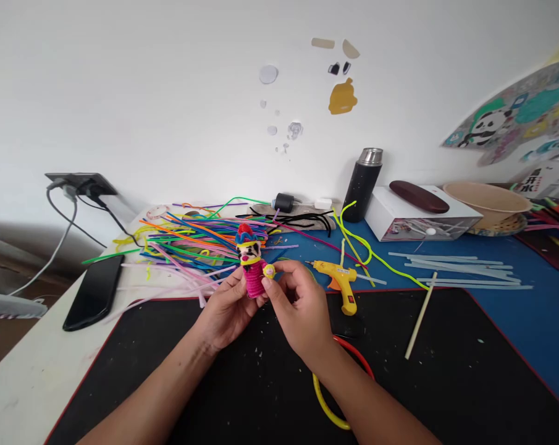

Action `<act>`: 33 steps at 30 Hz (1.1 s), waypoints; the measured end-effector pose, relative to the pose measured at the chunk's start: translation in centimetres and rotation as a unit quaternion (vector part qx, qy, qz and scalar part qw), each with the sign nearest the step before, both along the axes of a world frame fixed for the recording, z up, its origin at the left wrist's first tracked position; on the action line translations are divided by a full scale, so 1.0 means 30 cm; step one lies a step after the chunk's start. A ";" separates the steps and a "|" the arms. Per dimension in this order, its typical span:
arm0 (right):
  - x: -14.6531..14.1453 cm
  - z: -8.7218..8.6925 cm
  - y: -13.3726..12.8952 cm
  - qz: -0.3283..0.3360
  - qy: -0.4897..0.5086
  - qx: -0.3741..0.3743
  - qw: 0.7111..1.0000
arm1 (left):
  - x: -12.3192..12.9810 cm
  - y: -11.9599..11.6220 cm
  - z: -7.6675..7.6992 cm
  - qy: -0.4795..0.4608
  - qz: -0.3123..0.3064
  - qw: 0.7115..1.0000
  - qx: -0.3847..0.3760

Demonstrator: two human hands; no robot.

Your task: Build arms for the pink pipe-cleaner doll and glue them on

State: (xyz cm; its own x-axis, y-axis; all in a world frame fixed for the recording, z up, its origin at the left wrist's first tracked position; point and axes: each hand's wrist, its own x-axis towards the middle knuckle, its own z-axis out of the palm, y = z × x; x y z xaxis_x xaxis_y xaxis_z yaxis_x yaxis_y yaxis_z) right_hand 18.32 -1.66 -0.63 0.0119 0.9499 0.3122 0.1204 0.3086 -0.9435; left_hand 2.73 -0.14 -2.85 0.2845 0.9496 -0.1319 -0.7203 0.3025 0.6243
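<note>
A small pipe-cleaner doll (253,272) is held upright between my two hands over the far edge of the black mat. It has a magenta body, a white face with black markings, and a blue, yellow and red headpiece. My left hand (228,312) grips the body from the left and below. With thumb and fingers, my right hand (302,306) pinches a small yellow and pale pink piece (269,271) at the doll's side. Whether that piece is fixed to the doll's arm I cannot tell. A yellow glue gun (339,281) lies just right of my right hand.
Many coloured pipe cleaners (186,238) are heaped behind my hands. Clear glue sticks (464,272) and a wooden stick (420,315) lie right. A black phone (94,293) rests left. A dark flask (363,185) and a white box (418,213) stand at the wall. Beneath my right forearm is a red-yellow ring (330,413).
</note>
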 end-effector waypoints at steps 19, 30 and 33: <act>-0.001 -0.002 -0.002 -0.023 0.014 0.001 1.000 | -0.002 -0.006 -0.010 0.011 -0.011 1.000 0.010; -0.005 0.004 -0.004 -0.026 0.003 0.009 1.000 | -0.004 -0.009 -0.015 0.017 -0.008 1.000 -0.002; -0.004 0.005 -0.004 -0.022 0.008 0.003 1.000 | -0.001 -0.009 -0.010 0.015 -0.008 1.000 -0.005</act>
